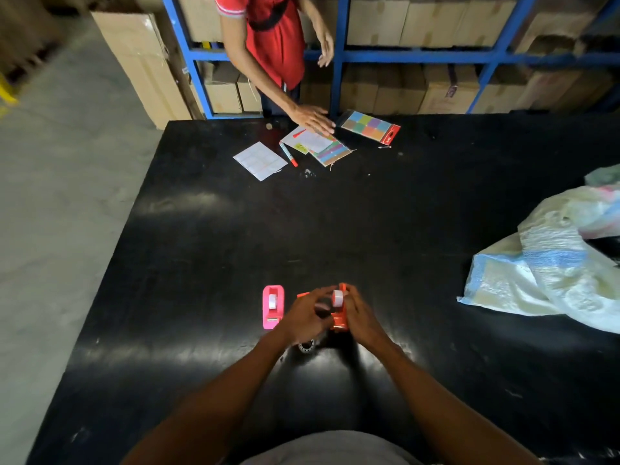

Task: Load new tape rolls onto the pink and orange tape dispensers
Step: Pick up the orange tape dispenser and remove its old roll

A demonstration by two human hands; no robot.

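The pink tape dispenser [273, 307] stands on the black table [208, 263] with a white tape roll in its cradle. Just to its right, both my hands meet at the orange tape dispenser [339, 318]. My right hand [360, 317] grips its right side. My left hand [307, 315] pinches at the white tape roll [337, 297] sitting at the dispenser's top. A small ring-shaped core [306, 346] lies on the table below my left hand, partly hidden by the wrist.
Across the table a person in a red shirt [268, 38] rests a hand on papers, colour cards [370, 126] and a pen [288, 154]. Crumpled plastic bags [550, 263] lie at the right edge. Blue shelving with cardboard boxes [436, 55] stands behind.
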